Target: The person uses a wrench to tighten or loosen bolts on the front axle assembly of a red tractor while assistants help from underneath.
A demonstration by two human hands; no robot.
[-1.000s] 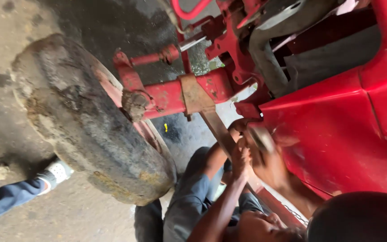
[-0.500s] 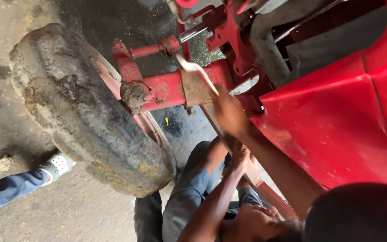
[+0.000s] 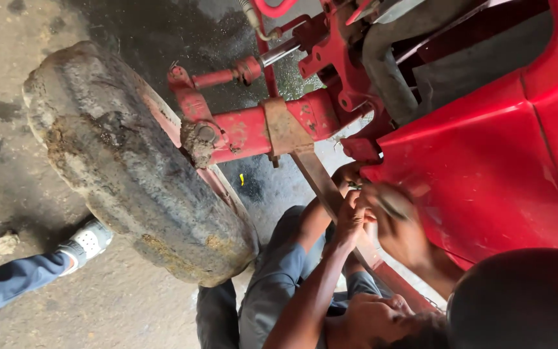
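My right hand (image 3: 396, 225) is blurred with motion and reaches in from the lower right. It sits just under the edge of the red tractor body (image 3: 485, 168), touching or nearly touching the raised hands (image 3: 351, 210) of a co-worker (image 3: 292, 284) who lies on the ground beneath. Something thin and dark seems to be in my fingers, but the blur hides whether they grip it. A rusty brace bar (image 3: 318, 178) runs down from the red front axle (image 3: 253, 126) past these hands. My left hand is out of view.
A large mud-caked front tyre (image 3: 130, 161) stands at the left on wet concrete. Another person's leg in blue trousers with a white shoe (image 3: 85, 242) is at the lower left. A dark rounded shape (image 3: 518, 300) fills the lower right corner.
Half a second ago my right hand was up at the axle bracket. It has since dropped to the co-worker's hands under the red body. The view has shifted slightly.
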